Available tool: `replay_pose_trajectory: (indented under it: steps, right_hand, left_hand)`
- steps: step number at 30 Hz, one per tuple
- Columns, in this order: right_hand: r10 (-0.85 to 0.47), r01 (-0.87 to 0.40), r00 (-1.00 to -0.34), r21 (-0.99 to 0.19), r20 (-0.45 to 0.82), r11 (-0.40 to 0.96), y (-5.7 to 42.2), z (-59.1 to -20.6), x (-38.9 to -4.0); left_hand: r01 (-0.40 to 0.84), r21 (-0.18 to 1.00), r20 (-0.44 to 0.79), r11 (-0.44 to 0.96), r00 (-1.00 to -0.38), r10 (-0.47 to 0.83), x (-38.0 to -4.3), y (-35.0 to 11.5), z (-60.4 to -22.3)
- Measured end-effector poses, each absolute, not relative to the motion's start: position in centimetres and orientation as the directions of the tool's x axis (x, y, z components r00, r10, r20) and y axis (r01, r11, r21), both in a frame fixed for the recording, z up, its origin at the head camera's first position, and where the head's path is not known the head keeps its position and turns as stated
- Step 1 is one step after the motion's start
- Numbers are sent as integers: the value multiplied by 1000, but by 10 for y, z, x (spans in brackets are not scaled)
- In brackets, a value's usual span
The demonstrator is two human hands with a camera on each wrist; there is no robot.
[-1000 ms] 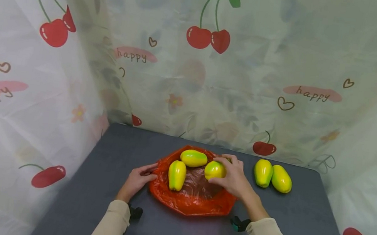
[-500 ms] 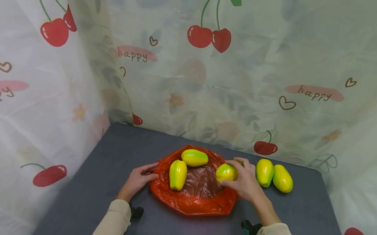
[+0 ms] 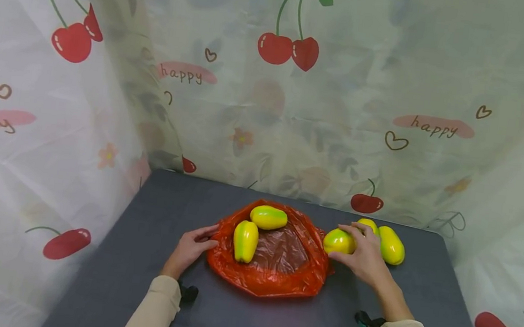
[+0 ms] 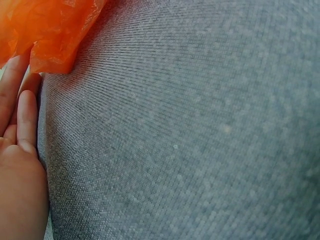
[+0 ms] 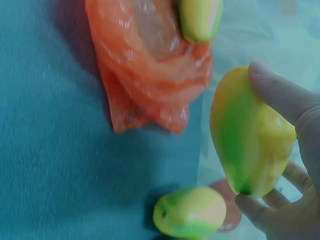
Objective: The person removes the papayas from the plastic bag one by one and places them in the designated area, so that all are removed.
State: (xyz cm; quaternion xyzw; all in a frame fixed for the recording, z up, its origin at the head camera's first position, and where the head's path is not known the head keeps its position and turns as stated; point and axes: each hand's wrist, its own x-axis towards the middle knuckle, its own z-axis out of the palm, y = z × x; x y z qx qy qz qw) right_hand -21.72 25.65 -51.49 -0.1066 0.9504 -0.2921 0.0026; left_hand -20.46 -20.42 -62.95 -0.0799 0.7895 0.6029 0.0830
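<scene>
My right hand (image 3: pixel 364 255) grips a yellow-green mango (image 3: pixel 339 241) between thumb and fingers, just right of the red plastic bag (image 3: pixel 272 283). In the right wrist view the held mango (image 5: pixel 250 135) shows a green stripe, the thumb at one end and fingertips at the other. My left hand (image 3: pixel 190 250) touches the bag's left side, its fingers fairly straight. The left wrist view has those fingers (image 4: pixel 27 117) reaching up to the orange-red plastic (image 4: pixel 50 35). Inside the spread-mouthed bag lie two mangoes, one upright-pointing mango (image 3: pixel 245 241) and one sideways mango (image 3: pixel 269 217).
Two more mangoes rest at the table's back right: one mango (image 3: pixel 391 246) in plain sight, the other mango (image 3: pixel 368 224) partly behind my right hand. The dark grey table (image 3: pixel 181 192) backs onto a printed curtain (image 3: pixel 335 118), which also hangs at both sides.
My right hand has carried its mango rightward, from above the bag's opening to beyond its right rim. My left hand and the two mangoes in the bag have stayed put.
</scene>
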Motion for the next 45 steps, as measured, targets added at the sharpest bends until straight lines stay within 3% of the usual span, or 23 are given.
replay_pose_trajectory:
  steps: [13,33,45]
  right_hand:
    - [-81,-156,-985,-567,154,809,303,-514,-211]
    - [107,37,-991,-593,84,804,367,-520,-188]
    - [144,75,-986,-562,79,824,392,-543,-177]
  left_hand:
    - [-224,936,-226,273,-974,-25,-205,-204,-630]
    - [-215,941,-217,260,-976,-24,-206,-202,-629]
    - [-206,946,-209,251,-978,-16,-206,-203,-628]
